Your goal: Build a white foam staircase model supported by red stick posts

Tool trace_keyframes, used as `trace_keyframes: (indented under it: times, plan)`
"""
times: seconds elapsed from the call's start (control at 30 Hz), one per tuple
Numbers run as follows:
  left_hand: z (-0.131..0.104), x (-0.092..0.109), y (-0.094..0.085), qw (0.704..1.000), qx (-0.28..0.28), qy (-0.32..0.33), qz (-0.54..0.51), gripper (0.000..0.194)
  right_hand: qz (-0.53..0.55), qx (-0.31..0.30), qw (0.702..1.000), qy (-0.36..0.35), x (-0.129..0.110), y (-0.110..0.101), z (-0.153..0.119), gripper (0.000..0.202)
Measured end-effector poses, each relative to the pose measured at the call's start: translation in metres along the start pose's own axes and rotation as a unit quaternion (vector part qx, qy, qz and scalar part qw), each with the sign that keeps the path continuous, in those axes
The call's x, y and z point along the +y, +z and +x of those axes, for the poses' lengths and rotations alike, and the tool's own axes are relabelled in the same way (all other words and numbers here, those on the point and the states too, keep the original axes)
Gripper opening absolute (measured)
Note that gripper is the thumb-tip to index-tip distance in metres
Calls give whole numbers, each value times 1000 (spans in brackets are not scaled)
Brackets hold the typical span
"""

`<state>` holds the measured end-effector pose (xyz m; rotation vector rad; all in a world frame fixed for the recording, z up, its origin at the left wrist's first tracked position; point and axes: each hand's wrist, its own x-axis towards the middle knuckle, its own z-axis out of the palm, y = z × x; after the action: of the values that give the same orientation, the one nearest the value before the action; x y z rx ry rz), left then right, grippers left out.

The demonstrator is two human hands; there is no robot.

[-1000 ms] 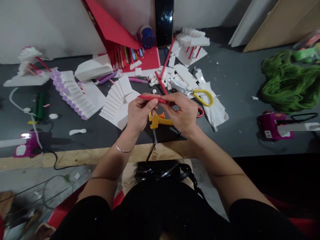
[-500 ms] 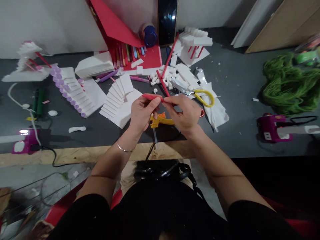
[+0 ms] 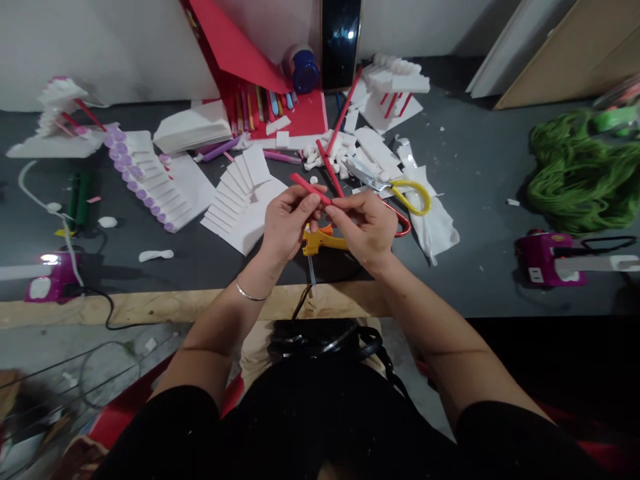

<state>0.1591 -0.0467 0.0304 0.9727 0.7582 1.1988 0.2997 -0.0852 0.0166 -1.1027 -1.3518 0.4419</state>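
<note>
Nearest: pale wooden strip (image 3: 165, 308) along the front of the table. Then, in left hand (image 3: 286, 220), red strip (image 3: 304, 183), pinched between thumb and fingers, free end pointing away and leftward. In right hand (image 3: 369, 223), lower end of same strip, nipped between thumb and forefinger. Apparently off the table, but height not readable.

Handling, as judged: probably rolled or folded paper, so very light. Likely fairly stiff lengthwise, yet easily dented or creased under a hard squeeze. Dry-looking; slipping unlikely. Best to take hold near both ends with light fingertip pressure, and to avoid flattening the middle. Seam, if any, too small to tell.

Under the hands: yellow glue gun (image 3: 325, 241), partly hidden. Just beside right hand: red handle (image 3: 407, 222), remainder unclear. Farther on: yellow-handled scissors (image 3: 385, 186), blades among white scraps (image 3: 373, 150); longer red stick (image 3: 344, 113), slanting toward the back. Farthest: blue jar (image 3: 305, 70) and upright dark phone (image 3: 341, 43), side by side.
</note>
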Motion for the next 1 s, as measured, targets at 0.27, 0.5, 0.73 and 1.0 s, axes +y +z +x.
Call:
trace_keyframes:
  times: [0.27,0.5,0.73,1.0]
  plan:
    - [-2,1,-2,999,37,7,16,49,102,-4,988,115,0,6,-3,41]
    - [-3,7,2,997,75,3,-5,46,138,-10,980,140,-3,7,-3,42]
    - [0,14,3,994,110,-21,-13,25,145,-13,980,138,2,10,-3,41]
    - [7,19,-1,986,162,-20,-11,28,140,-40,979,142,2,7,-2,40]
